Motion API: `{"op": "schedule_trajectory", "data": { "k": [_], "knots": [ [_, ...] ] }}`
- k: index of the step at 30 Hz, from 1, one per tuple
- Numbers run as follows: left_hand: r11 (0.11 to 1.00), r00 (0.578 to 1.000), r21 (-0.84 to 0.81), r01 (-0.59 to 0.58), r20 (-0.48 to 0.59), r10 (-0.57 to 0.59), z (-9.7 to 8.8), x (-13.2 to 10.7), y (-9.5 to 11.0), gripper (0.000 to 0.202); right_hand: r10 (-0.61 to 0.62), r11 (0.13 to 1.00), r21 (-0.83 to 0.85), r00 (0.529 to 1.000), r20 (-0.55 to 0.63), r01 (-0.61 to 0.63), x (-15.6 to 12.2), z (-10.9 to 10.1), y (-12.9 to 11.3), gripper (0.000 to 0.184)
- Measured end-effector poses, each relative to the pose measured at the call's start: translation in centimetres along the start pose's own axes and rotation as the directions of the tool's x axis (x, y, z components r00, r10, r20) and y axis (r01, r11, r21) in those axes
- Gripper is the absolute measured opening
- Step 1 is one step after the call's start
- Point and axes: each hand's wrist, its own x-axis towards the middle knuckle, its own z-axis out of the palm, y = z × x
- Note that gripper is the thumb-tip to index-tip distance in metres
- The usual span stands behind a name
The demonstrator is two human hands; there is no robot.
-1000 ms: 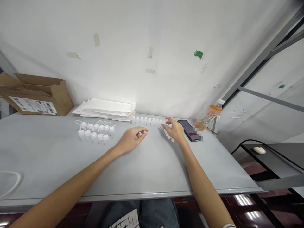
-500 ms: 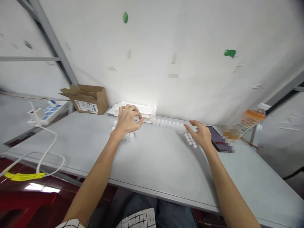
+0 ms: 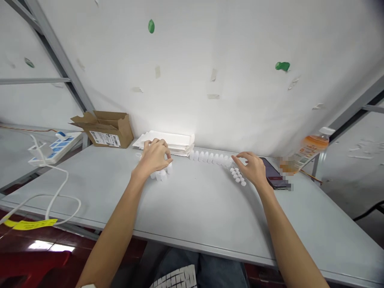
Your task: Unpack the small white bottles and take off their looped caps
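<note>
At center, the curled left hand [image 3: 153, 158] cups small white plastic bottles [image 3: 163, 175], its grip unclear; the loosely open right hand [image 3: 253, 170] rests touching a tight cluster of rounded white plastic pieces [image 3: 237, 176].

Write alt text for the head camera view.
At a grey table, the left hand cups small white plastic bottles, while the right hand rests at the end of a row of them, beside a phone.

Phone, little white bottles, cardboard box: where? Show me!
Phone [image 3: 272, 175], head view, on its screen.
Row of small white plastic bottles [image 3: 210, 157], head view, on a middle bottle.
Cardboard box [image 3: 121, 134], head view, on its side.
</note>
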Motion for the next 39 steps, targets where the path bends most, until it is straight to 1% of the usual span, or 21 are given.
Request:
{"op": "schedule_trajectory", "data": {
  "k": [3,6,8,9,10,12,15,18,19,21,23,25,29,32,34,36,39],
  "knots": [
    [0.992,0.996,-0.123,-0.039,-0.080,0.030,0.4,0.4,0.4,0.015,-0.018,1.000,0.020,1.000,-0.023,0.019,0.0,-0.1,-0.1,0.035],
    [0.941,0.985,-0.320,-0.107,-0.159,0.058,1.4,0.6,1.8,0.016,-0.062,0.997,0.048,0.993,-0.101,0.067,0.2,-0.5,-0.2,0.034],
    [0.902,0.984,-0.411,-0.131,-0.168,0.067,2.3,0.5,3.3,0.017,-0.097,0.990,0.083,0.980,-0.176,0.113,0.3,-0.8,-0.5,0.034],
    [0.893,0.985,-0.428,-0.136,-0.159,0.074,2.7,0.3,4.1,0.017,-0.108,0.986,0.104,0.972,-0.207,0.132,0.3,-0.9,-0.6,0.034],
    [0.891,0.986,-0.434,-0.136,-0.147,0.079,3.2,0.0,4.9,0.017,-0.116,0.981,0.127,0.968,-0.224,0.147,0.3,-0.9,-0.8,0.034],
    [0.893,0.988,-0.427,-0.146,-0.112,0.108,4.1,-0.6,6.3,0.017,-0.129,0.970,0.177,0.968,-0.215,0.169,0.3,-0.9,-1.3,0.033],
    [0.896,0.983,-0.404,-0.184,-0.051,0.179,5.4,-1.4,7.7,0.018,-0.146,0.944,0.281,0.982,-0.119,0.174,-0.1,-0.5,-2.3,0.032],
    [0.892,0.977,-0.407,-0.195,-0.001,0.213,6.4,-1.7,8.2,0.017,-0.149,0.914,0.386,0.988,0.033,0.125,-0.8,0.2,-3.7,0.032],
    [0.889,0.978,-0.418,-0.185,0.013,0.210,6.7,-1.8,8.2,0.017,-0.149,0.901,0.423,0.984,0.100,0.094,-1.0,0.3,-4.2,0.032],
    [0.877,0.981,-0.455,-0.152,0.038,0.189,7.2,-1.7,8.2,0.017,-0.154,0.866,0.500,0.960,0.235,0.017,-1.5,0.5,-5.2,0.031],
    [0.853,0.985,-0.510,-0.109,0.060,0.162,7.6,-1.6,8.1,0.017,-0.170,0.838,0.545,0.931,0.323,-0.036,-1.9,0.6,-6.1,0.031],
    [0.816,0.990,-0.575,-0.066,0.062,0.123,7.8,-1.5,8.1,0.019,-0.194,0.839,0.543,0.907,0.374,-0.044,-2.2,0.5,-6.7,0.029],
    [0.724,1.000,-0.689,0.004,0.017,0.011,7.9,-1.3,8.2,0.022,-0.238,0.858,0.512,0.847,0.475,-0.046,-2.2,0.3,-6.8,0.026],
    [0.658,0.998,-0.751,0.054,0.012,-0.069,7.7,-1.2,8.4,0.022,-0.273,0.841,0.535,0.795,0.542,-0.076,-2.2,0.2,-6.7,0.025],
    [0.603,0.994,-0.793,0.087,0.028,-0.106,7.6,-1.1,8.5,0.024,-0.286,0.822,0.558,0.765,0.576,-0.113,-2.3,0.3,-6.8,0.028],
    [0.542,0.989,-0.831,0.125,0.060,-0.137,7.5,-0.9,8.5,0.026,-0.279,0.806,0.572,0.756,0.592,-0.150,-2.4,0.4,-6.9,0.031],
    [0.479,0.982,-0.861,0.173,0.111,-0.154,7.4,-0.8,8.5,0.031,-0.250,0.804,0.572,0.780,0.573,-0.162,-2.6,0.7,-7.2,0.033]
  ]
}}
